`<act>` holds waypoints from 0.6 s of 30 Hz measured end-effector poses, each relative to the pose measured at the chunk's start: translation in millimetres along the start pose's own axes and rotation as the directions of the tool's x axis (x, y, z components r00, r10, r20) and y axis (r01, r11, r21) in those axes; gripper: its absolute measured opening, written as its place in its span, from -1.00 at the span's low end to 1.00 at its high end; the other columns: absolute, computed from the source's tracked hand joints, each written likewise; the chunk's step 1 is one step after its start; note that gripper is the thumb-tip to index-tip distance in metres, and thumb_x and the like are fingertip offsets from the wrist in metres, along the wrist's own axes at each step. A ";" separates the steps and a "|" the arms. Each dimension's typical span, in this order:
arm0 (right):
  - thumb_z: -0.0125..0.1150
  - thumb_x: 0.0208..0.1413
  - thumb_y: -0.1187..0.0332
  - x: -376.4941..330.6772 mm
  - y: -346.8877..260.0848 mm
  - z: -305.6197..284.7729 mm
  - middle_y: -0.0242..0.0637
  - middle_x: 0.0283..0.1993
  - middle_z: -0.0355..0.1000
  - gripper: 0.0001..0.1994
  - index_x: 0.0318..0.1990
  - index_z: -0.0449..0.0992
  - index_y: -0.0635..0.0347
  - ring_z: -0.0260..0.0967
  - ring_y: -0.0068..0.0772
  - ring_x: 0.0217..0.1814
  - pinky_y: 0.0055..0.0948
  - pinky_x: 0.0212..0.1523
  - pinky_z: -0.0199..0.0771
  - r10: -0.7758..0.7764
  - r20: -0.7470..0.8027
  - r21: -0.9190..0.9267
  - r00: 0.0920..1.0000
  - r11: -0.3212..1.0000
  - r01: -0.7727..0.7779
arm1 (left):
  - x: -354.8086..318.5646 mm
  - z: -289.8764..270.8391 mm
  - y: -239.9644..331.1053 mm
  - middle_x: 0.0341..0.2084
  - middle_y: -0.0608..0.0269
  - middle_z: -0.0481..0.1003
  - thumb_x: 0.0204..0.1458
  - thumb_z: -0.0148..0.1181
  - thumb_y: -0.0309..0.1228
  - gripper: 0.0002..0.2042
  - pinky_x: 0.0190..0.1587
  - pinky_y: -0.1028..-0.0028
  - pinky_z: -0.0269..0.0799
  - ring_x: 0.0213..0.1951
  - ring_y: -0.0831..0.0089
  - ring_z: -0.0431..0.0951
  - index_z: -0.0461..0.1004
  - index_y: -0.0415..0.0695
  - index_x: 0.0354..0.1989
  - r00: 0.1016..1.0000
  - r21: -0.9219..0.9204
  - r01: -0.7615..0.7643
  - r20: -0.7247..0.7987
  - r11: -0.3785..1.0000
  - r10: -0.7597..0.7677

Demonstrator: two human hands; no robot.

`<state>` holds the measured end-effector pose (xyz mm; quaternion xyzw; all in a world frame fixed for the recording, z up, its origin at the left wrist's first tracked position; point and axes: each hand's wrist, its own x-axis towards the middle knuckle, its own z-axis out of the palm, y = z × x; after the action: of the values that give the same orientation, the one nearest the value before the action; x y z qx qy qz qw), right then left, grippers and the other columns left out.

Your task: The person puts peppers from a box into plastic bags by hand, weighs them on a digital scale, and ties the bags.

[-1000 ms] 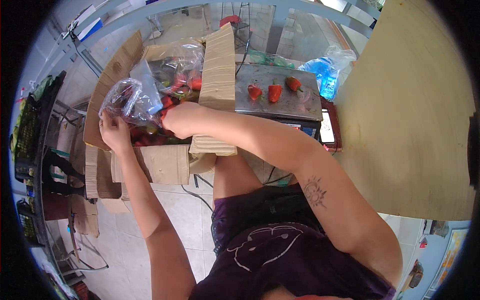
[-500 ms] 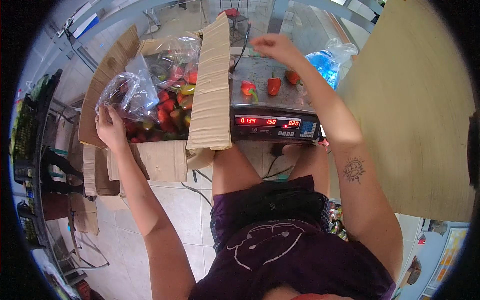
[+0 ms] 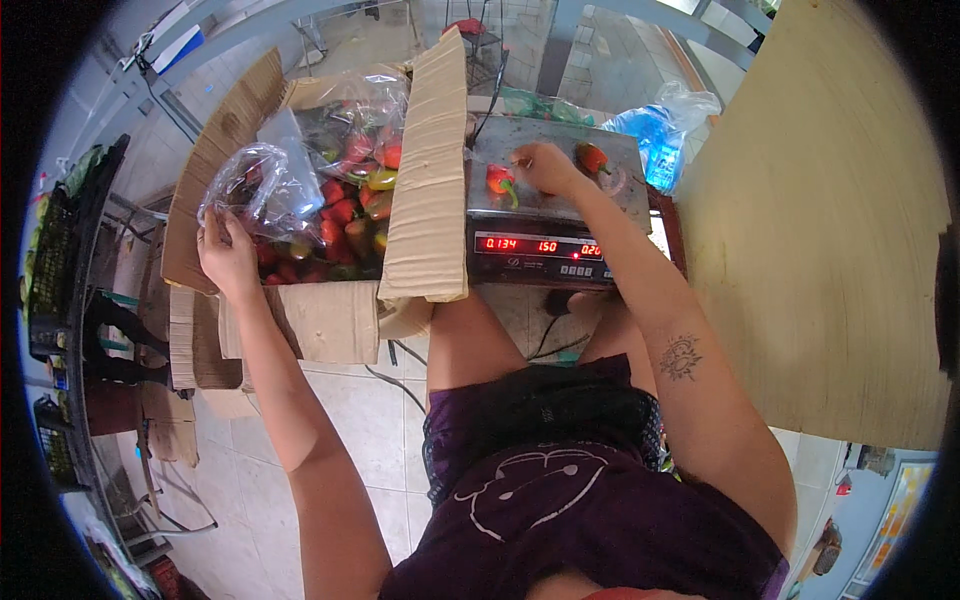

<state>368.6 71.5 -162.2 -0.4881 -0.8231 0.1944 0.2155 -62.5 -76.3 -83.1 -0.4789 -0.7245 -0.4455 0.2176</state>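
My left hand (image 3: pixel 228 252) is closed on the edge of a clear plastic bag (image 3: pixel 238 172) at the left side of an open cardboard box (image 3: pixel 425 190). Inside the box lie many red and green peppers (image 3: pixel 340 212), partly under the plastic. Over the metal plate of a digital scale (image 3: pixel 625 150) is my right hand (image 3: pixel 548 168), its fingers curled in. Whatever they hold, if anything, is hidden. One red pepper (image 3: pixel 500 180) lies just left of that hand, and another pepper (image 3: pixel 591 157) lies to its right. The spot between them is covered by the hand.
A blue package in clear plastic (image 3: pixel 660 150) sits beyond the scale's right corner. To the right stands a large tan board (image 3: pixel 820 230). Black crates (image 3: pixel 75 260) line the far left. A dark cable (image 3: pixel 400 385) runs over the tiled floor.
My right hand has come down and nearer, from above the scale's far edge to its plate, covering the middle pepper. My left hand stays on the plastic bag.
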 end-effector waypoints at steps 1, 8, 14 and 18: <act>0.18 -0.16 0.24 1.9 -5.0 2.2 -0.05 -0.38 0.45 -0.74 -0.35 0.50 0.23 0.41 -0.07 -0.29 -0.30 -0.23 0.39 0.013 0.006 -0.015 1.000 1.000 -0.013 | -0.2 -0.2 -0.1 -0.25 -0.15 0.42 -0.04 0.05 -0.31 -0.65 -0.15 0.31 0.33 -0.20 0.06 0.44 0.41 -0.28 -0.12 1.000 0.012 -0.004 -0.002 1.000 0.004; 0.23 -0.21 0.12 19.7 -4.0 12.4 -0.01 -0.36 0.44 -0.65 -0.35 0.51 0.21 0.41 -0.05 -0.27 -0.25 -0.22 0.38 -0.055 0.055 -0.025 0.997 0.998 0.057 | 0.6 2.7 -3.8 -0.25 -0.13 0.43 -0.04 0.06 -0.31 -0.66 -0.15 0.29 0.33 -0.21 0.06 0.44 0.41 -0.27 -0.13 1.000 0.013 -0.027 -0.003 1.000 0.027; 0.20 -0.26 0.06 26.5 -11.1 35.7 -0.03 -0.40 0.44 -0.62 -0.33 0.50 0.14 0.40 -0.04 -0.29 -0.18 -0.23 0.37 -0.092 0.160 -0.307 0.983 0.942 0.138 | 0.2 4.4 -6.4 -0.27 -0.12 0.44 -0.04 0.06 -0.31 -0.67 -0.15 0.30 0.33 -0.21 0.05 0.44 0.42 -0.27 -0.13 0.999 0.004 -0.043 -0.007 0.999 0.043; 0.19 -0.27 0.08 33.2 -10.0 34.9 -0.04 -0.36 0.44 -0.61 -0.32 0.48 0.17 0.39 -0.01 -0.27 -0.18 -0.24 0.38 -0.046 0.265 -0.274 0.963 0.954 0.121 | 0.4 4.6 -7.1 -0.27 -0.11 0.44 -0.04 0.06 -0.32 -0.67 -0.16 0.30 0.34 -0.21 0.06 0.45 0.43 -0.27 -0.14 0.998 0.031 -0.057 -0.011 0.998 0.058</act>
<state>328.1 92.7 -180.4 -0.4495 -0.8836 0.1244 0.0424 -68.4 -73.2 -88.2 -0.4934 -0.7159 -0.4307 0.2419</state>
